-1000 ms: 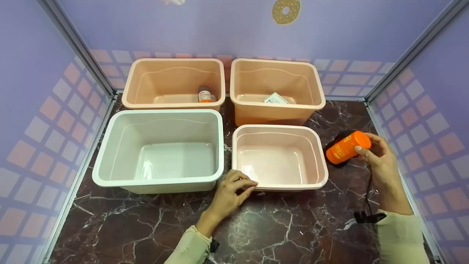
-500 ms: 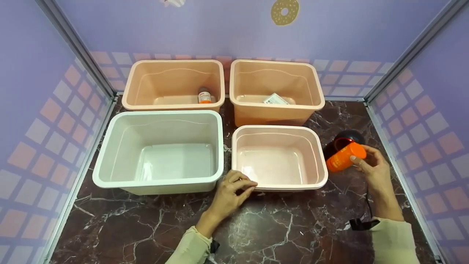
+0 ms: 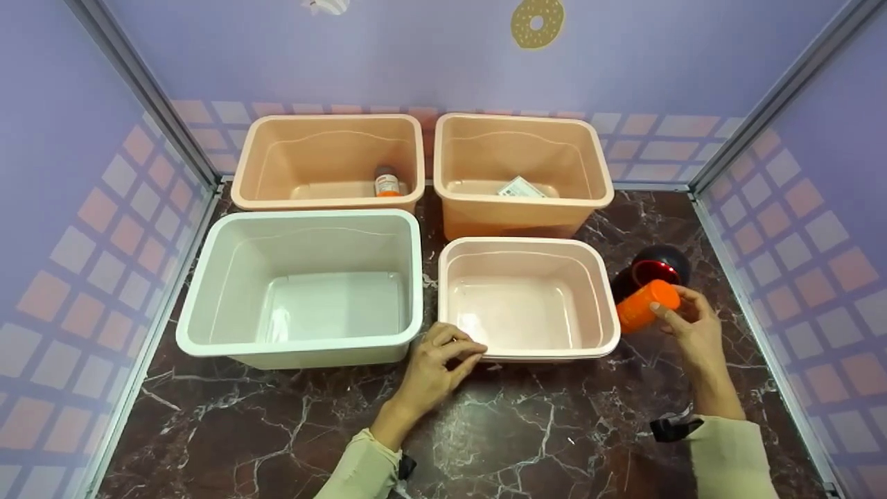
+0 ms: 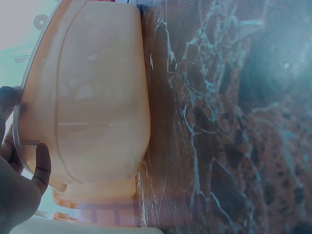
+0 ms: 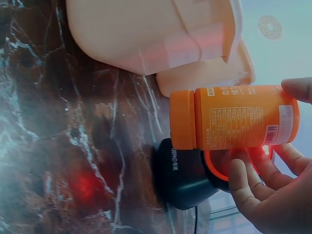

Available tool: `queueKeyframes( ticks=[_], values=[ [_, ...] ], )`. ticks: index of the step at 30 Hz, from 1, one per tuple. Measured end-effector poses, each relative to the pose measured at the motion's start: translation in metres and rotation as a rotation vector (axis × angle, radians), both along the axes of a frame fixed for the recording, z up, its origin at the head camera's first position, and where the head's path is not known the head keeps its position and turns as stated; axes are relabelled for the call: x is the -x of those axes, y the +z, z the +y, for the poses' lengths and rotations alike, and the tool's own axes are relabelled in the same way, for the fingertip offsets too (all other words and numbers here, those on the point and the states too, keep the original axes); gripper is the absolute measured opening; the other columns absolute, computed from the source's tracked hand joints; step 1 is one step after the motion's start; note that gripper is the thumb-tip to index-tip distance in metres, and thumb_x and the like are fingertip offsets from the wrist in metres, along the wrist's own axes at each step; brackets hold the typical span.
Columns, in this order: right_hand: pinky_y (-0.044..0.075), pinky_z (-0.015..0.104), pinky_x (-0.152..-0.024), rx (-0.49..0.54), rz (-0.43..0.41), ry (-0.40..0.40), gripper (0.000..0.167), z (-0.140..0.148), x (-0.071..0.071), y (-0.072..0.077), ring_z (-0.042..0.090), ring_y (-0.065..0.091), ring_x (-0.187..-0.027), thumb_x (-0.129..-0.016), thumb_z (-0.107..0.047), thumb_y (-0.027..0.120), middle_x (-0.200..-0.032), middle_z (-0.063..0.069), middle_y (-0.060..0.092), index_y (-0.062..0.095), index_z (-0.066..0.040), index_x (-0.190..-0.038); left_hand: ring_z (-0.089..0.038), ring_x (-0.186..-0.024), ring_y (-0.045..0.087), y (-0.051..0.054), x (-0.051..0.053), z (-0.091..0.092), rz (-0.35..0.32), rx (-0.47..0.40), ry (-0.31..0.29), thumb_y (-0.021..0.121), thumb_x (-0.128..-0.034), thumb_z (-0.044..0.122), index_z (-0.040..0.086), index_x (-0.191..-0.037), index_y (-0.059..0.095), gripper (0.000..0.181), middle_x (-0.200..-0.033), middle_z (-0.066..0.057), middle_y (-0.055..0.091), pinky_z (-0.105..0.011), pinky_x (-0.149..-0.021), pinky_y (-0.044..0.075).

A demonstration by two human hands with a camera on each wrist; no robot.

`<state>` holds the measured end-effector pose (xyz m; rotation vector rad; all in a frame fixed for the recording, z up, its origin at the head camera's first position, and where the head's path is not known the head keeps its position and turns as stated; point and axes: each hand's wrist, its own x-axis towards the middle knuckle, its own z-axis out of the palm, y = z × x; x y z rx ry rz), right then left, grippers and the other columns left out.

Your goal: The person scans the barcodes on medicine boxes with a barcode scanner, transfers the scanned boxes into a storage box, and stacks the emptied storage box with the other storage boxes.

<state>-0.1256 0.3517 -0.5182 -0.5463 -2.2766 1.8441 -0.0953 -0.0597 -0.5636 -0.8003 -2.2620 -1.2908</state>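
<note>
Tilted beside the pale pink bin [image 3: 530, 350], an orange bottle [image 3: 641, 308] is held in my right hand [image 3: 696, 333], thumb and fingers near one end. The right wrist view shows its label with a table and a barcode, and its orange cap [image 5: 183, 119] at the end away from the hand. Just behind the bottle stands a black scanner [image 3: 662, 260] with a red-lit ring; red light falls on my fingers [image 5: 265, 165]. My left hand [image 3: 436, 360] pinches the pale pink bin's rim at its near left corner.
A pale green bin [image 3: 298, 346] stands left of the pink one. Behind are two peach bins: the left [image 3: 326, 163] holds a small labelled bottle [image 3: 387, 181], the right [image 3: 513, 215] a white box [image 3: 521, 187]. Walls enclose the dark marbled table [image 3: 277, 430].
My right hand has brought the orange bottle left and toward me, uncovering the scanner and its red ring behind it. The left hand stays on the bin's rim.
</note>
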Motion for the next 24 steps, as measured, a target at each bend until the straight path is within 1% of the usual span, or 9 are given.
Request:
queueKeyframes(
  ticks=[3, 8, 14, 18, 24],
  values=[
    [0.054, 0.017, -0.066, -0.002, -0.017, -0.022, 0.041, 0.000, 0.000, -0.003, 0.001, 0.061, -0.088, -0.088, -0.014, 0.076, -0.102, -0.013, 0.061, 0.057, -0.016, -0.124, -0.012, -0.098, 0.058, 0.001, 0.000, 0.000, -0.009, 0.001, -0.001, 0.078, -0.0872, 0.020, 0.021, -0.098, 0.079, 0.011, -0.092, 0.007, 0.068, -0.026, -0.091, 0.047],
    [0.053, 0.014, -0.065, -0.039, -0.057, -0.052, 0.043, 0.000, 0.000, -0.007, 0.000, 0.061, -0.081, -0.088, -0.015, 0.076, -0.099, -0.014, 0.059, 0.054, -0.016, -0.125, -0.012, -0.097, 0.059, 0.000, 0.000, 0.000, -0.007, 0.003, 0.003, 0.078, -0.0872, 0.020, 0.021, -0.098, 0.079, 0.011, -0.092, 0.007, 0.068, -0.026, -0.091, 0.047],
    [0.053, 0.015, -0.063, -0.020, -0.065, -0.072, 0.044, 0.001, 0.000, -0.008, 0.002, 0.061, -0.074, -0.087, -0.012, 0.076, -0.096, -0.013, 0.059, 0.053, -0.015, -0.125, -0.013, -0.097, 0.058, -0.001, 0.000, 0.001, 0.012, -0.002, 0.007, 0.078, -0.0865, 0.021, 0.021, -0.098, 0.079, 0.011, -0.092, 0.006, 0.067, -0.027, -0.090, 0.047],
    [0.054, 0.016, -0.063, -0.007, -0.050, -0.068, 0.044, -0.001, 0.000, -0.005, 0.002, 0.063, -0.073, -0.087, -0.011, 0.076, -0.096, -0.013, 0.060, 0.054, -0.016, -0.124, -0.013, -0.096, 0.058, 0.000, 0.000, 0.001, 0.017, -0.009, 0.007, 0.079, -0.0855, 0.020, 0.020, -0.097, 0.079, 0.012, -0.091, 0.005, 0.067, -0.027, -0.089, 0.047],
    [0.054, 0.016, -0.065, -0.007, -0.039, -0.036, 0.043, -0.003, -0.005, 0.005, 0.001, 0.062, -0.082, -0.088, -0.016, 0.076, -0.102, -0.013, 0.059, 0.054, -0.019, -0.125, -0.013, -0.095, 0.058, -0.001, 0.001, 0.001, 0.031, -0.012, 0.005, 0.079, -0.0855, 0.018, 0.020, -0.097, 0.079, 0.012, -0.091, 0.005, 0.067, -0.028, -0.088, 0.047]
  ],
)
